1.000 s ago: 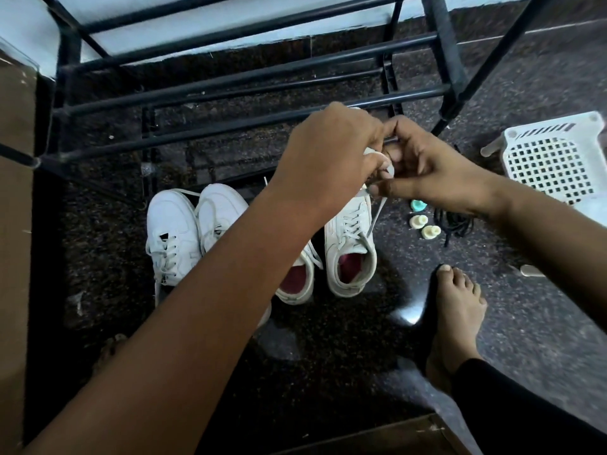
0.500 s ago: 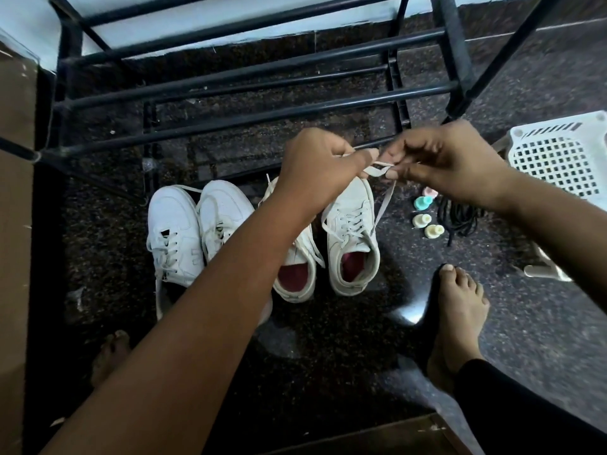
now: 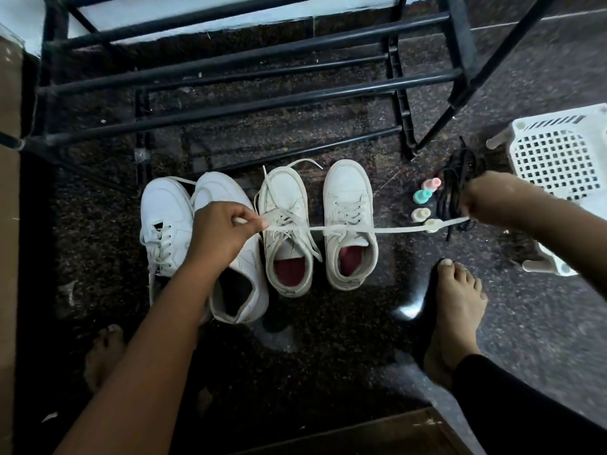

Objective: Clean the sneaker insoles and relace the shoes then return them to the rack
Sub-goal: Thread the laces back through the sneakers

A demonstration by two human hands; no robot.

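Pulling the lace (image 3: 371,228) straight: hands were bunched together half a second ago, now spread wide.
Left hand (image 3: 220,231) pinches one end, fingers curled, just left of the off-white pair (image 3: 348,205); right hand (image 3: 489,200) grips the other end, well right of that pair. Lace runs taut across above both its shoes. White pair (image 3: 164,208) sits just left of it, rack (image 3: 262,103) beyond. Looks untangled, ready to thread; rack return not started.
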